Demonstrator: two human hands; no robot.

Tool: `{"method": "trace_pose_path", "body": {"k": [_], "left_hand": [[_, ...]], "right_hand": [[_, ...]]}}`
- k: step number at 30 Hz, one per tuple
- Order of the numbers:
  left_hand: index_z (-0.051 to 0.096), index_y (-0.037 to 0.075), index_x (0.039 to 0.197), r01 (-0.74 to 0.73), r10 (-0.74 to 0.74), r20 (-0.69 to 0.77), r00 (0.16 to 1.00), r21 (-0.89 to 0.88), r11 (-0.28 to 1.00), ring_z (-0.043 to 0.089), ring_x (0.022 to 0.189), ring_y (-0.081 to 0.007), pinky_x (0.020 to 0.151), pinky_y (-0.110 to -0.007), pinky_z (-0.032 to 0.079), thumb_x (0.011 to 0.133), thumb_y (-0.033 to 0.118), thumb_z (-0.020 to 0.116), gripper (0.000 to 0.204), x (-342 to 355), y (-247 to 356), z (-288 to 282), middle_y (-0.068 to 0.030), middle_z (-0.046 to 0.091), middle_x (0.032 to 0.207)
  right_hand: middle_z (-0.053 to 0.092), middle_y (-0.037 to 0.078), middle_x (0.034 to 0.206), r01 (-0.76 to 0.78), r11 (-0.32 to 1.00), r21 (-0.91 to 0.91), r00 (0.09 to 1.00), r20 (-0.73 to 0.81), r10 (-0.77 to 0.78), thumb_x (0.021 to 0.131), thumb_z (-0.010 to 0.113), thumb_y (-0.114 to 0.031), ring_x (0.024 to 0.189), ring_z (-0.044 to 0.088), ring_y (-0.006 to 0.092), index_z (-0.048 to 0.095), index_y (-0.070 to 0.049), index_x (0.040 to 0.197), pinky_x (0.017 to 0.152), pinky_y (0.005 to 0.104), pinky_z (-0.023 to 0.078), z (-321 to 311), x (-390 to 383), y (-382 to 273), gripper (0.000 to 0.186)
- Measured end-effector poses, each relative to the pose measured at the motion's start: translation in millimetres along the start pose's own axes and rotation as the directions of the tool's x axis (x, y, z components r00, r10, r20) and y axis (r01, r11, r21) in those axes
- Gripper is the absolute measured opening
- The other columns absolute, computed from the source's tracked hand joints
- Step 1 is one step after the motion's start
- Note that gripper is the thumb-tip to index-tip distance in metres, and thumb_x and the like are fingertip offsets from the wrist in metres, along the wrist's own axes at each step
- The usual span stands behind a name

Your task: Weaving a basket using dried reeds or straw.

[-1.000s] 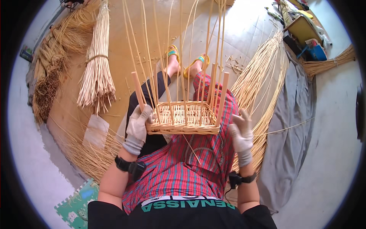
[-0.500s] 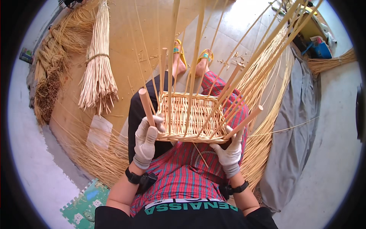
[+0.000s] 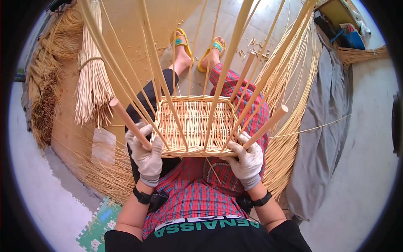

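An unfinished wicker basket is held over my lap, its rectangular woven base tilted so that I see the inside. Long thin stakes rise from its edges and lean outward. Thick round wooden dowels stand at corners, one at the near left and one at the near right. My left hand, in a white knit glove, grips the near left corner beside the dowel's foot. My gloved right hand grips the near right corner, its fingers by the other dowel. The fingertips under the rim are hidden.
A tied bundle of pale rods and darker bundles lie on the left. Long loose rods spread along my right leg beside a grey cloth. Offcuts litter the floor near my slippers.
The basket has shifted left in view and its base has tipped to show more of its inside. Both hands moved with it and keep their hold at the near corners.
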State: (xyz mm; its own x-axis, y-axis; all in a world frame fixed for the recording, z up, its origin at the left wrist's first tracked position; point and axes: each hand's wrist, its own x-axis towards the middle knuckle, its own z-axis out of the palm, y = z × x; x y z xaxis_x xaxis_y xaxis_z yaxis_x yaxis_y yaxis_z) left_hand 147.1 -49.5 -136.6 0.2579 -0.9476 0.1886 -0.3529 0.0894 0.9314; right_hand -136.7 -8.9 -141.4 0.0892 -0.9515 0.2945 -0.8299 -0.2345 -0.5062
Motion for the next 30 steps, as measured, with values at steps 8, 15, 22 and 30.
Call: {"method": "trace_pose_path", "body": {"k": [8,15,22,30], "left_hand": [[0.067,0.003,0.116,0.178,-0.103,0.329,0.939,-0.204,0.963,0.042,0.138,-0.0275,0.114,-0.041,0.032,0.093,0.005,0.06,0.025,30.7,2.6,2.0,-0.0169,0.04,0.151],[0.053,-0.001,0.137,0.134,-0.069,0.217,0.974,-0.302,0.944,0.035,0.144,-0.0258,0.118,-0.04,0.029,0.093,-0.002,0.053,0.045,31.8,-9.9,11.8,-0.016,0.041,0.152],[0.056,0.002,0.131,0.135,-0.065,0.192,0.979,-0.381,0.915,0.036,0.144,-0.0238,0.117,-0.038,0.029,0.091,0.0,0.061,0.04,27.6,-18.9,14.8,-0.0151,0.046,0.148],[0.057,0.008,0.131,-0.467,0.528,-0.057,0.847,0.394,0.792,0.054,0.12,-0.0311,0.113,-0.048,0.035,0.077,0.006,0.076,0.057,5.0,23.9,7.8,-0.0133,0.055,0.127]], "right_hand": [[0.064,0.009,0.11,0.097,0.995,-0.035,0.994,0.061,-0.094,0.054,0.089,-0.042,0.103,0.064,0.0334,0.063,-0.013,0.116,0.088,0.0461,0.05,-12.8,35.0,9.1,0.073],[0.064,0.01,0.112,0.075,0.997,0.004,0.996,-0.055,-0.075,0.058,0.087,-0.045,0.103,0.063,0.0339,0.061,-0.012,0.12,0.085,0.0459,0.048,4.9,40.3,13.4,0.075],[0.063,0.01,0.115,0.123,0.992,0.019,0.991,-0.055,-0.121,0.061,0.088,-0.036,0.107,0.061,0.0342,0.06,-0.012,0.124,0.088,0.0452,0.047,-1.7,29.4,5.8,0.072],[0.062,0.012,0.122,-0.007,0.998,0.059,0.947,-0.321,0.026,0.079,0.081,-0.019,0.113,0.06,0.0277,0.06,-0.005,0.13,0.097,0.0405,0.048,-34.9,23.9,-33.2,0.057]]}}
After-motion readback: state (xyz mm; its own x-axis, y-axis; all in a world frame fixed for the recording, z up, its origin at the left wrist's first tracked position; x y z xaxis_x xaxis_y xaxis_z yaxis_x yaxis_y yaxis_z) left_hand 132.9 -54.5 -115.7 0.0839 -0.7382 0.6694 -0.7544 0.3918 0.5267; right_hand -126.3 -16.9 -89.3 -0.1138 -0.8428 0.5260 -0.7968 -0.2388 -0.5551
